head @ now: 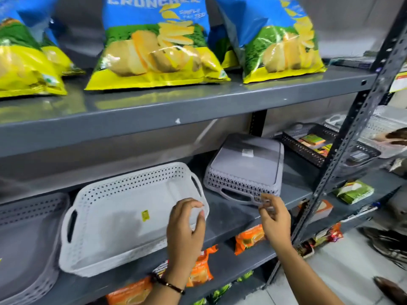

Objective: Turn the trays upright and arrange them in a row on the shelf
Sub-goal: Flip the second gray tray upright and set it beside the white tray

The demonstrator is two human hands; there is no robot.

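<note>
On the middle shelf (233, 216) a white perforated tray (114, 212) sits upright, angled, its front corner past the shelf edge. My left hand (185, 230) hovers at its right rim, fingers apart, holding nothing. To the right a grey-lilac tray (248, 164) lies upside down, base up, handle toward me. My right hand (275, 219) is just in front of that handle, fingers loosely curled, blurred; it grips nothing I can see. At the far left stands another grey tray (26, 243), upright and cut off by the frame.
Large crisp bags (158, 47) fill the upper shelf. A slotted steel upright (343, 150) stands right of the overturned tray. Beyond it are a black basket (308, 144) with packets and more trays. Orange snack packets (248, 238) lie on the shelf below.
</note>
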